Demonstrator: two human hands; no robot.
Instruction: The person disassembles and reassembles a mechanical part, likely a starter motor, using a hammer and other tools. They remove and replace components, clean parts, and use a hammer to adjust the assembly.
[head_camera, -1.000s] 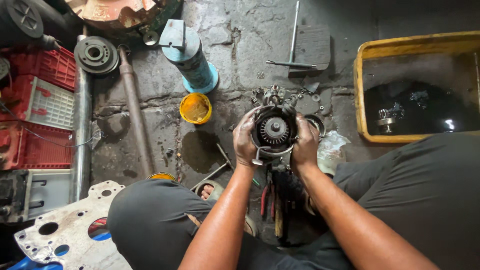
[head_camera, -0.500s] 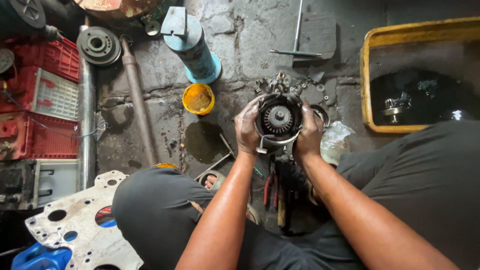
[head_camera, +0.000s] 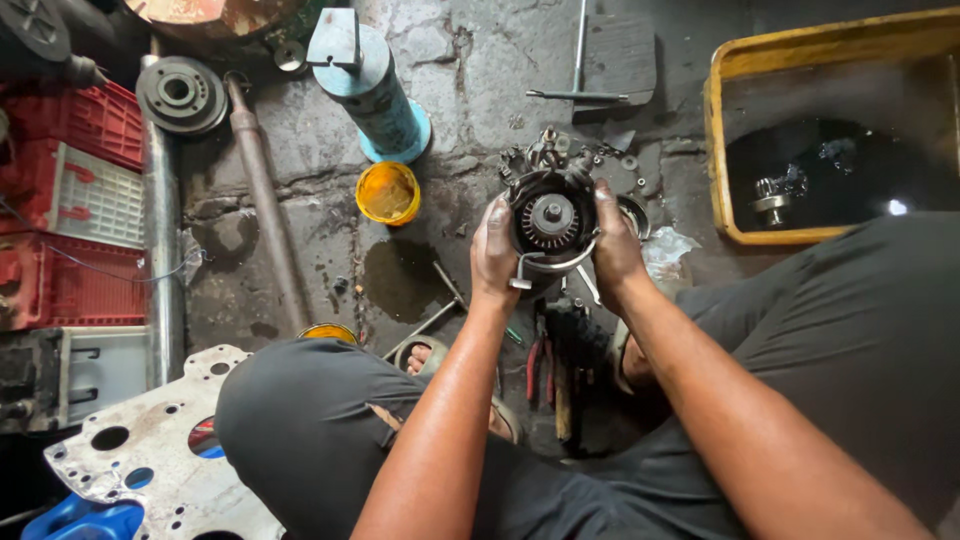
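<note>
A dark round metal housing (head_camera: 550, 225) with a toothed gear at its centre is held up between both my hands above the greasy concrete floor. My left hand (head_camera: 493, 255) grips its left side, and my right hand (head_camera: 615, 245) grips its right side. A bright metal bracket curves along the housing's lower edge. Small loose metal parts (head_camera: 560, 155) lie on the floor just beyond it. Below my hands, red-handled pliers (head_camera: 535, 365) and other hand tools lie between my knees.
A yellow tub (head_camera: 722, 130) with dark liquid and a metal part stands at the right. A small yellow cup (head_camera: 388, 192), a blue cylinder (head_camera: 378, 95), a long pipe (head_camera: 265, 200) and red crates (head_camera: 60, 215) lie left. A white perforated plate (head_camera: 150, 455) is at lower left.
The view has shifted slightly; the housing and both hands stay together, sitting a little higher and further right in the picture. My grip on it is unchanged.
</note>
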